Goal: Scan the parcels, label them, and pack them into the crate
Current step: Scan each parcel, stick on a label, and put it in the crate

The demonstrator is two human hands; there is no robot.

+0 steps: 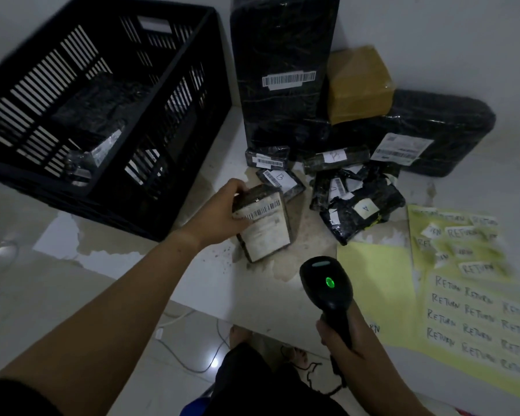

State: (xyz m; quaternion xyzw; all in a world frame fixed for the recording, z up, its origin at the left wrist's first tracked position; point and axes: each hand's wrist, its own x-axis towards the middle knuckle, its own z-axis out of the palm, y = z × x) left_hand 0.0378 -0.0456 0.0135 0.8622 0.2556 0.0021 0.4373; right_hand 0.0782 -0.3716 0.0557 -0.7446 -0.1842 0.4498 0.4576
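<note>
My left hand (219, 210) grips a small dark parcel (264, 226) with a white barcode label, tilted up on the table in front of me. My right hand (341, 337) holds a black barcode scanner (326, 283) by its handle; its green light is on and its head points toward the parcel. The black slatted crate (168, 94) stands at the left with a few wrapped parcels inside. Yellow sheets of handwritten RETURN labels (475, 310) lie at the right.
A pile of black wrapped parcels (354, 202) lies behind the held one. A tall black parcel (282, 70), a brown box (359, 82) and a wide black parcel (439, 130) lean at the wall. The table's front edge runs near my legs; cables lie on the floor.
</note>
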